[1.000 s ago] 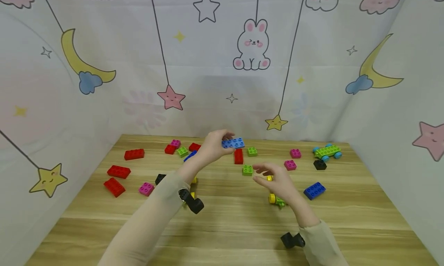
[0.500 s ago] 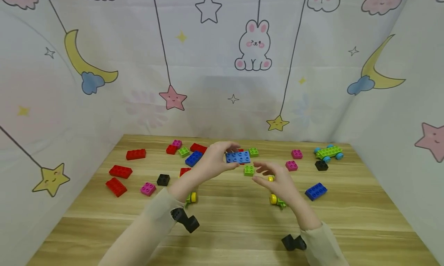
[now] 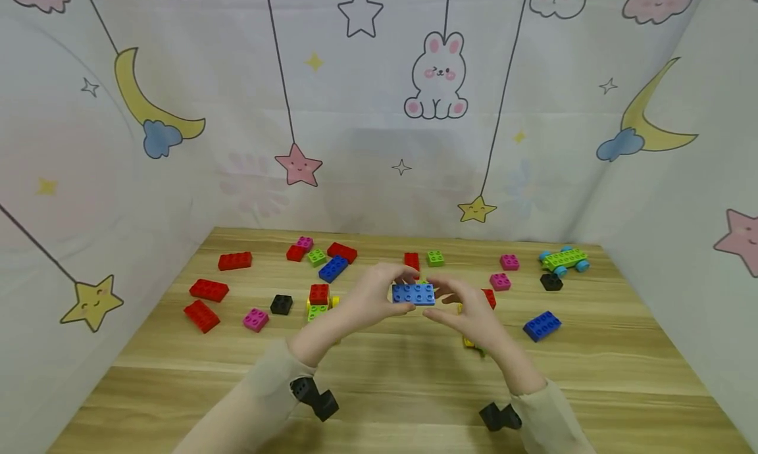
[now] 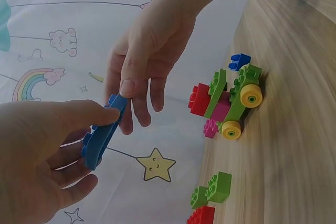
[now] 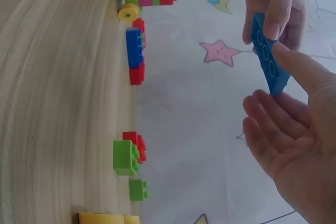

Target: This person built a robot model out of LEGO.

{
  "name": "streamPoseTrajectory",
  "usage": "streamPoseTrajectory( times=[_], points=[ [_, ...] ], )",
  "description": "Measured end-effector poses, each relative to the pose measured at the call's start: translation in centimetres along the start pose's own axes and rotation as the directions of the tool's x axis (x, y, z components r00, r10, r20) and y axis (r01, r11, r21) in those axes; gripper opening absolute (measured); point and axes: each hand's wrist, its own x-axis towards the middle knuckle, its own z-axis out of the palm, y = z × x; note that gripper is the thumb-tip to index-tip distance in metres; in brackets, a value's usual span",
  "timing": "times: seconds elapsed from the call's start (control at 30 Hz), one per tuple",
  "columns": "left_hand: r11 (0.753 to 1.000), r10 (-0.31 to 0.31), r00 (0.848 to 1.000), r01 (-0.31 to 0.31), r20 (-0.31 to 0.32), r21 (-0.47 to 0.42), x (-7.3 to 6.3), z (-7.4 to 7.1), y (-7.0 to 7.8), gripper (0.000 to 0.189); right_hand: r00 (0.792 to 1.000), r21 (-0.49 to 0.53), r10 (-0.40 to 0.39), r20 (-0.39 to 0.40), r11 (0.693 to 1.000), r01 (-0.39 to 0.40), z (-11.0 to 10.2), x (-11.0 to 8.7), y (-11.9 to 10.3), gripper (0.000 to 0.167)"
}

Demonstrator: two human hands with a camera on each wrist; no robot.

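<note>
We are holding a light blue brick [image 3: 413, 294] in the air over the counter [image 3: 391, 388], between our two hands. Our left forearm is slanting up and to the right, and our left hand [image 3: 368, 296] is pinching the brick at its left part: the thumb is lying at the lower edge, while the other fingers are lying at the upper edge and behind. The studs are facing the head camera.

Our right hand [image 3: 470, 309] is facing it from the other side, with its forearm leaning to the left. Its fingers [image 5: 260, 137] are staying well apart from the thumb, only lightly bent, around the right end of the brick; if they are touching it, we are not able to tell. This hand is partly covering a vehicle with yellow wheels [image 4: 236, 109], and farther right a dark blue brick [image 3: 541, 326] is lying.
</note>
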Motion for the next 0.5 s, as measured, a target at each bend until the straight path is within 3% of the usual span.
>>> streamPoseTrajectory(
  times=[0.2, 0.5],
  points=[
    [0.999, 0.013, 1.0, -0.012, 0.007, -0.035, -0.7, 0.4, 0.2, 0.048, 1.0, -0.005, -0.002, 0.015, 1.0, 0.002, 0.3, -0.1, -0.1, 0.04],
    [0.997, -0.03, 0.998, 0.033, 0.046, -0.068, -1.9, 1.7, -0.2, 0.049, 0.996, -0.039, -0.012, 0.09, 0.999, 0.016, 0.5, -0.8, -0.2, 0.033]
  ],
)
